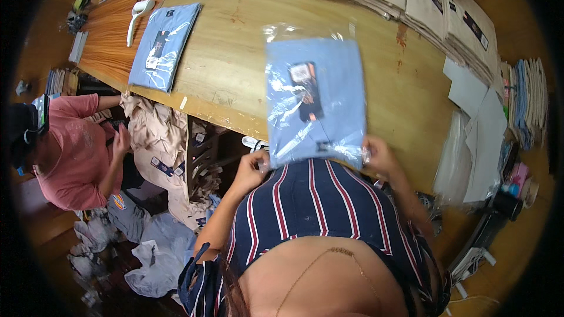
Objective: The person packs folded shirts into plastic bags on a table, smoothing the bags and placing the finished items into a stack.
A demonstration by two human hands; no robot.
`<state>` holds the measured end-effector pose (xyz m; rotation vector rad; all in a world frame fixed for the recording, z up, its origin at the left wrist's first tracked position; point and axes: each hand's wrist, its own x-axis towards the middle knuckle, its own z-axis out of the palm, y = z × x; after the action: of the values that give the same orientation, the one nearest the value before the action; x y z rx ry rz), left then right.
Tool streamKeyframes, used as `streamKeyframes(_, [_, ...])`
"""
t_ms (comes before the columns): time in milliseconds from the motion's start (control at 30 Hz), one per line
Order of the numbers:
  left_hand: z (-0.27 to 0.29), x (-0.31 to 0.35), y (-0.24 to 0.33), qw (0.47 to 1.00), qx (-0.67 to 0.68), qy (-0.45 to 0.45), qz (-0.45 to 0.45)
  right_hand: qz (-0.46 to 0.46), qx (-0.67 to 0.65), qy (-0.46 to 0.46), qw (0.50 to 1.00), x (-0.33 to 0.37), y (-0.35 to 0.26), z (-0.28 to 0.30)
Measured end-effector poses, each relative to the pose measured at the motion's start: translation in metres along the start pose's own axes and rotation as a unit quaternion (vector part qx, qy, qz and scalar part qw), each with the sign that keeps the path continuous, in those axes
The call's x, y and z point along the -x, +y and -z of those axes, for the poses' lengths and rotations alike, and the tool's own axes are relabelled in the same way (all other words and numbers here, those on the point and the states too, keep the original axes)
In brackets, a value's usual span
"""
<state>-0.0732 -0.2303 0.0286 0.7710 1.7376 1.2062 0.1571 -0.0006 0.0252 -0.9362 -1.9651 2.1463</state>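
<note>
A folded light-blue garment lies in a clear plastic bag on the wooden table, right in front of my body. A dark hang tag shows through the plastic on its middle. At the bag's near left corner, my left hand is closed, pinching the plastic. My right hand is closed on the near right corner, its fingers partly blurred. The near end of the bag meets my striped top.
Another bagged blue garment and a white handheld tool lie at the left. Beige folded garments line the far and right edges. Plastic sheets are at the right. A co-worker in a pink shirt is at the left beside heaped beige garments.
</note>
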Motion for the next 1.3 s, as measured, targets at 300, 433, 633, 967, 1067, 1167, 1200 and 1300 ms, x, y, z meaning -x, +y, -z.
streamKeyframes(300, [-0.039,-0.038,0.054,0.967,-0.192,-0.014,-0.165,0.034,-0.194,0.125,0.972,-0.101,-0.030,0.048])
streamKeyframes(433, [-0.090,-0.066,0.072,0.930,-0.236,-0.211,-0.188,0.029,-0.328,0.225,0.917,-0.049,0.011,0.049])
streamKeyframes(633, [-0.019,-0.196,0.085,0.837,-0.465,0.123,-0.261,-0.007,-0.439,0.191,0.878,0.013,0.013,-0.041])
streamKeyframes(967, [0.020,-0.279,0.175,0.943,-0.020,-0.331,-0.036,0.169,-0.384,0.228,0.879,-0.057,-0.070,-0.017])
streamKeyframes(1067, [0.035,-0.234,0.239,0.937,0.028,-0.293,-0.190,0.235,-0.077,0.305,0.920,-0.023,-0.148,0.020])
streamKeyframes(1167, [0.035,-0.198,0.259,0.877,0.068,-0.333,-0.340,0.380,0.100,0.243,0.887,0.010,-0.185,0.043])
streamKeyframes(1200, [0.031,-0.193,0.253,0.877,0.057,-0.348,-0.325,0.379,0.140,0.240,0.883,0.016,-0.179,0.048])
streamKeyframes(1300, [0.012,-0.166,0.198,0.880,-0.052,-0.357,-0.309,0.333,0.279,0.211,0.876,0.030,-0.136,0.055])
